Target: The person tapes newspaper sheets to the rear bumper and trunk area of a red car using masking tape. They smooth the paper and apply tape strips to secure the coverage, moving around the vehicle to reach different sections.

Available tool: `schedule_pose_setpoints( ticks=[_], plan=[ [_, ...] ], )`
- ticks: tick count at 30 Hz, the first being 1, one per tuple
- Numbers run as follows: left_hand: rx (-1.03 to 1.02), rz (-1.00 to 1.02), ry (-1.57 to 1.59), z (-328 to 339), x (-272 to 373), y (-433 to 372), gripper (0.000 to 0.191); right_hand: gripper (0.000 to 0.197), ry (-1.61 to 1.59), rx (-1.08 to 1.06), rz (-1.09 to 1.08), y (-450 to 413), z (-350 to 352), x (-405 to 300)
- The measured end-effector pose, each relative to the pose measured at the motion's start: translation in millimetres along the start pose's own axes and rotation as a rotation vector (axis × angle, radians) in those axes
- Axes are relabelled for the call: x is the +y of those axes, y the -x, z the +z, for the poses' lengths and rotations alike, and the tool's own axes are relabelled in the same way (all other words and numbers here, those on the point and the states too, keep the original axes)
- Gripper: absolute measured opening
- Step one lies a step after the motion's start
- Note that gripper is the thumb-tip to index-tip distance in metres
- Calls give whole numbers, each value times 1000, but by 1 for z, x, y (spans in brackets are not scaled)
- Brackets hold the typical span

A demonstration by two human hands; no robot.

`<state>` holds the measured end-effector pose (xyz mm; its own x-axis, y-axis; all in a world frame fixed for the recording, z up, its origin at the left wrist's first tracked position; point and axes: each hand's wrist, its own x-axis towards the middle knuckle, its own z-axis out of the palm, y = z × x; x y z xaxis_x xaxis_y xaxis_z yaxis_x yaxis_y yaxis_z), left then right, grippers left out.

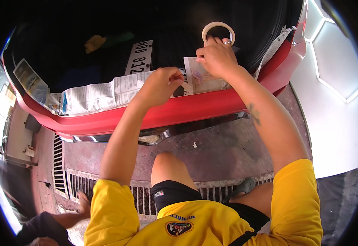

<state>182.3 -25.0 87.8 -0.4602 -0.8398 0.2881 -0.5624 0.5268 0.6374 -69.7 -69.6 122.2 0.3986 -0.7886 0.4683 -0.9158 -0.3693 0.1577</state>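
A roll of masking tape [207,27] is in my right hand [219,58], its fingers hooked into the ring over the dark rear of a car. My left hand [160,84] is just above newspaper sheets [90,97], fingers curled and thumb drawn in. By its fingertips is a short pale strip [186,88], probably tape; whether the fingers grip it is unclear. The sheets run along the top of the car's red rear bumper [179,107]. Below my right wrist lies another newspaper sheet [208,81] with a printed picture.
A licence plate [139,58] is on the dark panel. More newspaper [272,50] hangs at the bumper's right corner. Metal drain grating [142,196] crosses the floor before me. Another person's arm [71,218] is at lower left. A glossy white panel [335,123] stands right.
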Motion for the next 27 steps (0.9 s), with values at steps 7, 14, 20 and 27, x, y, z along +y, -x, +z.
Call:
schedule_pose_setpoints(
  ticks=[7,14,20,27],
  plan=[
    [-290,68,-259,-4,-4,-62,22,11,-1,5,16,0,13,-1],
    [-381,67,-362,-4,-3,-77,21,11,-12,8,11,1,13,-2],
    [-367,94,-380,0,-2,-80,20,12,-26,41,-1,3,14,0],
    [-263,60,-286,-3,2,-82,19,15,3,52,-1,3,15,-1]
  ],
)
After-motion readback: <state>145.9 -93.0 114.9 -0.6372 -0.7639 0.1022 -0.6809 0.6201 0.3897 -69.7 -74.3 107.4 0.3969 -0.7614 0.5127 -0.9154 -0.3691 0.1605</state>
